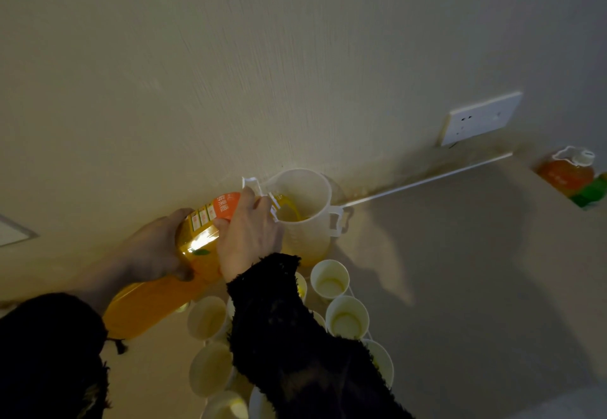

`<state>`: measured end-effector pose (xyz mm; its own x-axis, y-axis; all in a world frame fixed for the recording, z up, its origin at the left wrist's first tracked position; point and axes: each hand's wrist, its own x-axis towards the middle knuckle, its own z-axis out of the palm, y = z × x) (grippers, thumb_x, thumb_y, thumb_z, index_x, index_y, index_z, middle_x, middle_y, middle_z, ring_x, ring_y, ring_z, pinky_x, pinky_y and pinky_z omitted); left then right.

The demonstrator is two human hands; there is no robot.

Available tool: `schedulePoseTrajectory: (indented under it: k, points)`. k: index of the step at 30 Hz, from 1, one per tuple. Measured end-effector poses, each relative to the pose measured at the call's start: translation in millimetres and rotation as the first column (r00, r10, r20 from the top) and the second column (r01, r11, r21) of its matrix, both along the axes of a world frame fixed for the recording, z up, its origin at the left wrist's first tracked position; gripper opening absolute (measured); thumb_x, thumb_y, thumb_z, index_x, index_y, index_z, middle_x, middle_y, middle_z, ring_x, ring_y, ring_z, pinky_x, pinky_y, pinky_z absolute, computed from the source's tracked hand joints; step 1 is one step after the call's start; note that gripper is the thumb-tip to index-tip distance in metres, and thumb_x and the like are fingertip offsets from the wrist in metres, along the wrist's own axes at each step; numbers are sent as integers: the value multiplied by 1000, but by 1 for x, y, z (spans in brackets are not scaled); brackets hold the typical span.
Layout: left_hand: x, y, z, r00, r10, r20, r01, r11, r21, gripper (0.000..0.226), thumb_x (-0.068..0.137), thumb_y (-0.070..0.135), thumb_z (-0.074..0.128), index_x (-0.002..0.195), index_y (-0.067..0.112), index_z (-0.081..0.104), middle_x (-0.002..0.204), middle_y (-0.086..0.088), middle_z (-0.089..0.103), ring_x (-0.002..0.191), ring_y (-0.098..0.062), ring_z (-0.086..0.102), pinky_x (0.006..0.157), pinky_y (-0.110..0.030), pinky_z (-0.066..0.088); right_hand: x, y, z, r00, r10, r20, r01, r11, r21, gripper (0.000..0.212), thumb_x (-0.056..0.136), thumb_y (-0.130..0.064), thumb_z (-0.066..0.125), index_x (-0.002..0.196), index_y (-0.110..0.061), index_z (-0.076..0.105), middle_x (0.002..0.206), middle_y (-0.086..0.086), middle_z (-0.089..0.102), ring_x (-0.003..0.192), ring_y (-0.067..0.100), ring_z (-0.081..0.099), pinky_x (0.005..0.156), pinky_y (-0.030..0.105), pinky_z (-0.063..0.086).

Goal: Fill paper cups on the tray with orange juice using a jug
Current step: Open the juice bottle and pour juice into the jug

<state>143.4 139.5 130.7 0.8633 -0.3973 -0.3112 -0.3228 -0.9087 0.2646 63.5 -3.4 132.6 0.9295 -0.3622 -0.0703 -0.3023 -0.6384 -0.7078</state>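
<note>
- Orange juice fills the clear plastic juice bottle [157,303], which lies tilted almost level with its neck toward the jug [308,218]; both hands hold it.
- Left hand [157,248] grips the bottle's middle from the left, fingers and thumb curled round the body.
- Right hand [246,234] wraps over the bottle's shoulder just behind the neck, with the back of the hand up, the fingers curled down the far side and the knuckles beside the jug's rim.
- Jug stands upright on the tabletop [460,254] close to the wall [262,57], just beyond the cups, with its handle turned right.
- Bottle's mouth is hidden behind the right fingers, so the stream is hard to make out; yellow juice [289,211] shows inside the jug.
- Paper cups [330,279] stand in rows on the tray [352,294] beneath the bottle and forearm. The right sleeve [295,336] covers the middle ones, and the nearest are cut off at the bottom edge.
- Only a thin pale edge of the tray shows, beside the right-hand cups.
- Both sleeves are black and fuzzy, the left sleeve [49,353] partly out of frame.
- Jug is milky, translucent plastic, round, with a spout and an open loop handle.
- Cups are white, tapered paper, and two at the right hold a shallow pale-yellow layer.
- Second bottle [566,175], orange with a white cap, stands far right, cropped and blurred.
- White wall socket [481,118] sits above the tabletop.
</note>
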Motion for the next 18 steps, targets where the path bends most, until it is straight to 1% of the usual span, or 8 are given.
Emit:
schedulePoseTrajectory:
  k: [5, 9, 13, 18]
  points:
    - [0, 0, 0, 1000, -3, 12, 3, 1000, -5, 111, 46, 13, 92, 140, 19, 34, 116, -4, 55, 98, -21, 51, 79, -28, 40, 1, 2, 0, 1000, -11, -5, 11, 1000, 3, 65, 94, -40, 52, 145, -13, 21, 135, 12, 39, 114, 29, 52, 96, 45, 39]
    - [-1, -1, 1, 1000, -11, 17, 11, 1000, -1, 110, 46, 13, 92, 139, 19, 34, 109, 1, 51, 97, -19, 48, 77, -26, 37, 0, 2, -1, 1000, -13, 6, 13, 1000, -3, 63, 95, -40, 52, 143, -13, 22, 134, 12, 39, 112, 29, 53, 94, 44, 39]
    - [-1, 0, 0, 1000, 2, 16, -2, 1000, 8, 112, 46, 13, 92, 140, 19, 33, 114, -2, 53, 97, -19, 48, 77, -28, 38, 0, 2, -2, 1000, -12, 10, 12, 1000, -6, 61, 95, -40, 51, 143, -13, 23, 134, 11, 40, 112, 29, 53, 94, 43, 39]
    - [-1, -1, -1, 1000, 2, 2, -2, 1000, -4, 113, 47, 13, 92, 142, 20, 31, 110, 2, 48, 99, -18, 46, 79, -28, 37, 0, 2, -2, 1000, -6, 5, 6, 1000, -11, 62, 95, -40, 52, 143, -14, 23, 135, 11, 39, 113, 28, 54, 95, 43, 39]
